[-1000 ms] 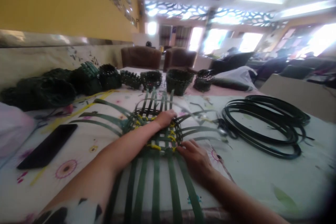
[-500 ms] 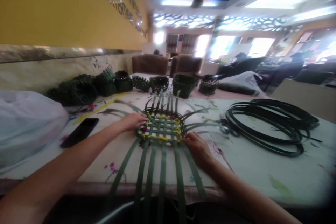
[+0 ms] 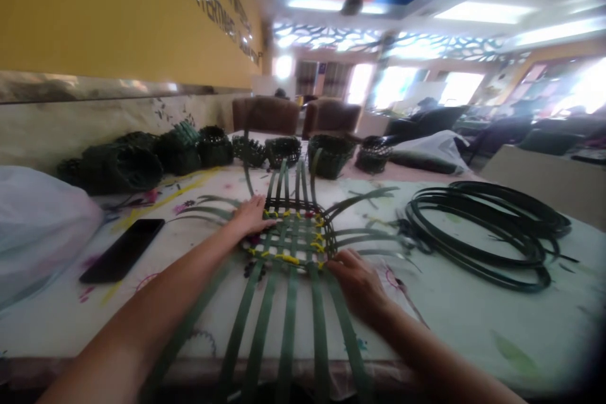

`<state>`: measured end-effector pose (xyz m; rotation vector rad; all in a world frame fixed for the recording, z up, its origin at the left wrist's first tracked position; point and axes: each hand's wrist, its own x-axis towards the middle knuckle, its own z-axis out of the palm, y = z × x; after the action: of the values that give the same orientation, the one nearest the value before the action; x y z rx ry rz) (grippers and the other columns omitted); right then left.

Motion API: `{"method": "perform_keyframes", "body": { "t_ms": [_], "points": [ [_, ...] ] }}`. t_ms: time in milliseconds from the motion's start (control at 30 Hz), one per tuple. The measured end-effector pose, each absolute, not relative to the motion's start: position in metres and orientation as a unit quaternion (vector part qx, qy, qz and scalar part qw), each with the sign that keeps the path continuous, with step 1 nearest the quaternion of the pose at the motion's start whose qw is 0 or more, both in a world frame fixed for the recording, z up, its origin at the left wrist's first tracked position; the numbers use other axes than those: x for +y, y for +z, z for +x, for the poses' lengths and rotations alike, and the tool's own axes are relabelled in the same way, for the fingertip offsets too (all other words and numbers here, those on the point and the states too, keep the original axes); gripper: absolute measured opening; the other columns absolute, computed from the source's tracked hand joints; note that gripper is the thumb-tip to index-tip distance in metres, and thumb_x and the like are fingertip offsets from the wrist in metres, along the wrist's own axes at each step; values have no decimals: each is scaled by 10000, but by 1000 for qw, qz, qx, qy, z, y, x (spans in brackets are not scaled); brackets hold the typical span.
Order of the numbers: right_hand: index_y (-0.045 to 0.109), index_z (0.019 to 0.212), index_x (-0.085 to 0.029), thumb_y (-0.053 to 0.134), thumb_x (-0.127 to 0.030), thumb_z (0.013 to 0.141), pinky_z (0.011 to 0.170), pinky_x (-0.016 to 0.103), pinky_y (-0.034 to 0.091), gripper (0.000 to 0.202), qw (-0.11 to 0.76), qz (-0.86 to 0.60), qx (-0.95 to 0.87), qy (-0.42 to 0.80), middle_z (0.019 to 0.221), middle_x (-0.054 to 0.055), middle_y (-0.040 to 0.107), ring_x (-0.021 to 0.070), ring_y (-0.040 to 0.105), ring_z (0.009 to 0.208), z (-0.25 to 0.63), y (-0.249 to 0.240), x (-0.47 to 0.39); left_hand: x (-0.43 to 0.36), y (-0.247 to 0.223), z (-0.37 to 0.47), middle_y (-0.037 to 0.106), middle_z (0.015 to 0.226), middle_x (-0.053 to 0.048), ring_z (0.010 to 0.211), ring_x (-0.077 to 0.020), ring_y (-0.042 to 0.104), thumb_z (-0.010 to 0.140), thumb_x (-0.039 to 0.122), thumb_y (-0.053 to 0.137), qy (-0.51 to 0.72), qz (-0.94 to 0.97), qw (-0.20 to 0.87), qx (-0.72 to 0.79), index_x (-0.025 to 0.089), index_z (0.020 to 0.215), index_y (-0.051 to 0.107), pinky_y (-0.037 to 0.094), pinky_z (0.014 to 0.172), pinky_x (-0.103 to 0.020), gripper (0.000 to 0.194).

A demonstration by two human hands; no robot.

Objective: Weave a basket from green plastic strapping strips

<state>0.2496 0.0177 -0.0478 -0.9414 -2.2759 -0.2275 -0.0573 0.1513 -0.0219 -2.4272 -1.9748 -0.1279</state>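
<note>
A partly woven basket base (image 3: 294,238) of flat green strips lies on the table in the middle, with yellow ties along its border. Long loose strips (image 3: 290,312) fan out from it, several of them running over the near table edge. My left hand (image 3: 252,216) grips the far left corner of the weave, its thumb over the top and the fingertips partly hidden. At the near right corner, my right hand (image 3: 353,271) has its fingers closed on the border, pinching the woven strips there.
Coils of dark green strip (image 3: 483,233) lie on the right. A black phone (image 3: 122,251) and a white plastic bag (image 3: 45,233) are on the left. Several dark green woven baskets (image 3: 329,154) line the back of the table (image 3: 454,334). Brown chairs (image 3: 331,117) stand beyond.
My left hand has moved up slightly to the far left corner, where a strip now stands upright. My right hand stays at the near right corner. The view has shifted a little.
</note>
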Motion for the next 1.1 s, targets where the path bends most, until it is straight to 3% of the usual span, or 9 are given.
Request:
{"method": "perform_keyframes", "body": {
  "t_ms": [133, 333, 533, 700, 900, 1000, 1100],
  "points": [
    [646, 780, -176, 429, -53, 936, 591, 281, 311, 294, 325, -364, -870, -74, 772, 43, 522, 153, 442, 722, 249, -47, 19, 163, -25, -56, 313, 1584, -218, 1448, -332, 345, 832, 633, 587, -77, -750, 4, -656, 92, 1532, 240, 318, 1157, -397, 950],
    [680, 833, -186, 428, -59, 943, 609, 268, 354, 304, 316, -376, -869, -60, 794, 48, 540, 156, 474, 755, 251, -50, 22, 171, -26, -53, 71, 1632, -268, 1441, -433, 309, 692, 746, 662, -77, -718, 4, -691, 48, 1535, 226, 303, 1159, -427, 1178],
    [693, 885, -184, 444, -81, 952, 609, 258, 372, 277, 324, -366, -871, -47, 789, 44, 527, 155, 477, 750, 253, -53, 25, 182, -19, -55, 268, 1580, -281, 1382, -442, 404, 646, 801, 639, -30, -711, -50, -701, 74, 1563, 129, 393, 1073, -437, 1277],
    [685, 894, -187, 454, -91, 952, 607, 258, 368, 256, 333, -366, -868, -32, 810, 42, 528, 152, 481, 756, 253, -52, 27, 189, -19, -58, 400, 1522, -261, 1356, -378, 464, 701, 782, 604, 12, -734, -72, -675, 104, 1556, 160, 396, 1064, -401, 1178],
    [660, 837, -185, 455, -83, 944, 598, 267, 328, 252, 329, -376, -866, -23, 792, 33, 509, 145, 466, 731, 252, -52, 26, 182, -28, -55, 200, 1621, -228, 1469, -395, 276, 765, 771, 539, -15, -749, -22, -662, 213, 1593, 35, 275, 1148, -501, 1118],
    [660, 849, -193, 478, -73, 929, 601, 274, 300, 232, 328, -385, -862, -32, 785, 23, 504, 144, 449, 728, 251, -52, 24, 174, -29, -51, 127, 1648, -186, 1466, -445, 245, 844, 703, 496, -15, -769, 48, -638, 298, 1589, 133, 236, 1148, -555, 922],
    [649, 844, -187, 486, -64, 922, 605, 277, 284, 219, 337, -378, -861, -42, 791, 18, 501, 140, 433, 726, 251, -53, 26, 167, -23, -46, 144, 1651, -159, 1474, -468, 192, 895, 652, 456, 2, -782, 70, -619, 309, 1570, 238, 218, 1150, -572, 788]
  ]
}}
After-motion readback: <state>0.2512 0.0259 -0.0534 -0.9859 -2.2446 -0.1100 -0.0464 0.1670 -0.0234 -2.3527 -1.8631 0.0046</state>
